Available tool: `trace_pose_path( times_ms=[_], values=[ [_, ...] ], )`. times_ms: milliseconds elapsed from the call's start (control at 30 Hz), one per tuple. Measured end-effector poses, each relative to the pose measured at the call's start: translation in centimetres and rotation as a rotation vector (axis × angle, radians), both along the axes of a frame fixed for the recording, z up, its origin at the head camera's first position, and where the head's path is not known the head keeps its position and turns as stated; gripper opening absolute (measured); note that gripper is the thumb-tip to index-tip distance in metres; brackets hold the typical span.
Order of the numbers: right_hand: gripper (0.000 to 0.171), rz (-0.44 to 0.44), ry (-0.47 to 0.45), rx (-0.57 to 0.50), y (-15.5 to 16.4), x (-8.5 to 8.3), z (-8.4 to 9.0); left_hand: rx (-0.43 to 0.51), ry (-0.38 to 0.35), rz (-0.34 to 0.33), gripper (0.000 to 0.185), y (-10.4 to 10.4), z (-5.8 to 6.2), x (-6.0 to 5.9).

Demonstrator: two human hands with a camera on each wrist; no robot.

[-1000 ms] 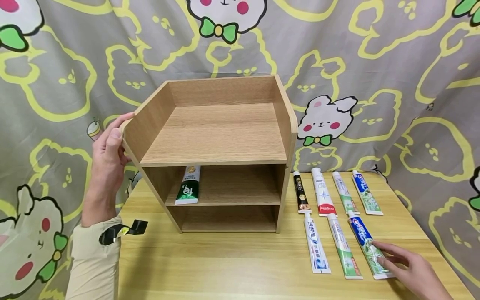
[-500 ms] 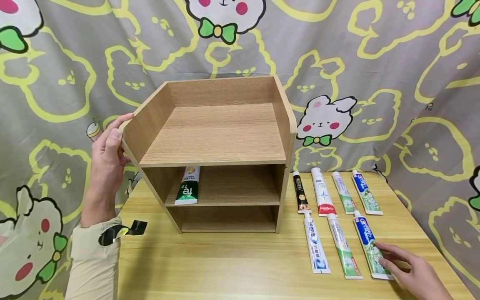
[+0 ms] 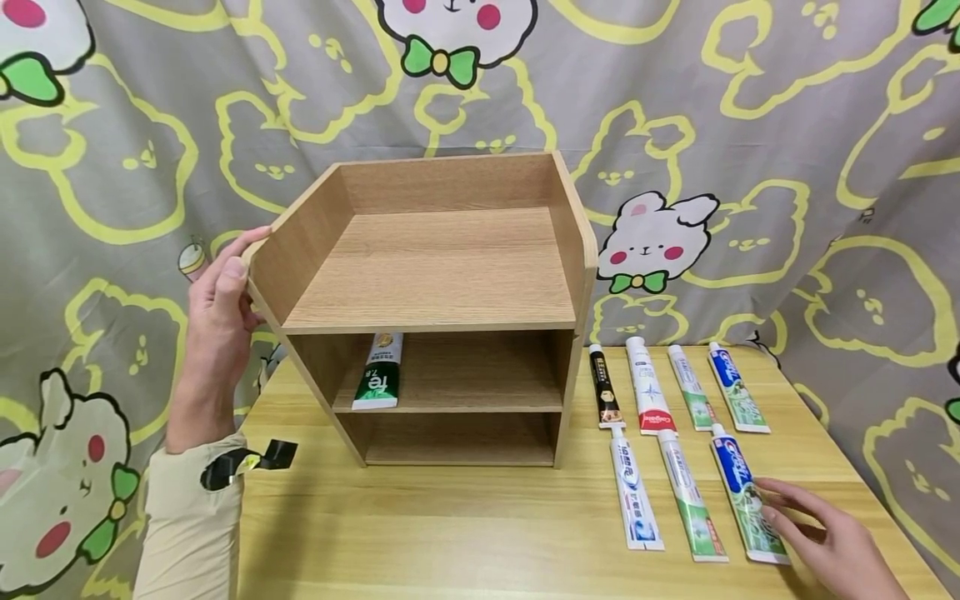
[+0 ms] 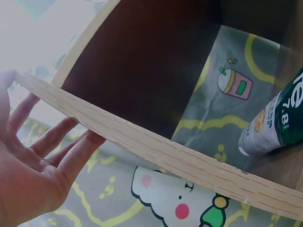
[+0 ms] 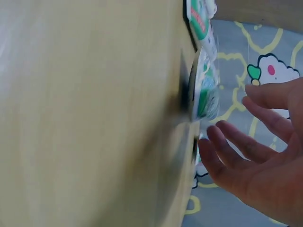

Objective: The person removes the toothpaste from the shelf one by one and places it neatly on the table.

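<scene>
My left hand (image 3: 217, 329) holds the upper left side panel of a wooden desktop shelf (image 3: 442, 279), thumb at its front edge. In the left wrist view its fingers (image 4: 87, 146) lie against the panel's outer face. A green and white toothpaste tube (image 3: 378, 375) rests at the left of the middle compartment. To the right of the shelf, a blue and green Crest toothpaste tube (image 3: 742, 496) lies on the table, at the right end of the front row. My right hand (image 3: 832, 533) is beside it, fingers relaxed; the right wrist view shows a gap between fingertips and tube (image 5: 207, 92).
More toothpaste tubes lie in two rows: a black one (image 3: 605, 387), a white and red Colgate one (image 3: 648, 387), a white and blue one (image 3: 635, 496), two green and white ones (image 3: 692, 504) and another Crest tube (image 3: 737, 387). A patterned curtain (image 3: 660, 100) hangs behind the table.
The front Crest tube's cap end has swung to the right, lining it up more with its neighbours. The right hand has stayed beside it. The left hand still holds the shelf.
</scene>
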State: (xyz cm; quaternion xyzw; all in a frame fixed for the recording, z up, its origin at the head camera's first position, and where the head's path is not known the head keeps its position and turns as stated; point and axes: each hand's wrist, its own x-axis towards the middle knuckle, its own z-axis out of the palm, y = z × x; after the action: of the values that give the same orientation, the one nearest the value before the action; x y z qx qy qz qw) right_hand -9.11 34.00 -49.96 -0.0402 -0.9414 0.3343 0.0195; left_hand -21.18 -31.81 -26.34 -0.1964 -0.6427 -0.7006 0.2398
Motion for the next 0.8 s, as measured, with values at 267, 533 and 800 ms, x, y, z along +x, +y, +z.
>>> trace_pose_path(
  times_ms=[267, 533, 800],
  values=[
    [0.034, 0.002, 0.188, -0.022, -1.5, 0.4, 0.8, -0.011, -0.009, 0.019, 0.047, -0.1, 0.0, 0.1],
    [0.034, 0.102, 0.398, -0.094, -4.4, 0.6, 2.5, 0.000, -0.014, 0.012, 0.047, 0.0, 0.0, 0.1],
    [0.042, 0.183, 0.445, -0.150, -7.3, 0.7, 4.0, 0.002, -0.013, 0.029, 0.048, 0.0, -0.1, 0.2]
  ],
)
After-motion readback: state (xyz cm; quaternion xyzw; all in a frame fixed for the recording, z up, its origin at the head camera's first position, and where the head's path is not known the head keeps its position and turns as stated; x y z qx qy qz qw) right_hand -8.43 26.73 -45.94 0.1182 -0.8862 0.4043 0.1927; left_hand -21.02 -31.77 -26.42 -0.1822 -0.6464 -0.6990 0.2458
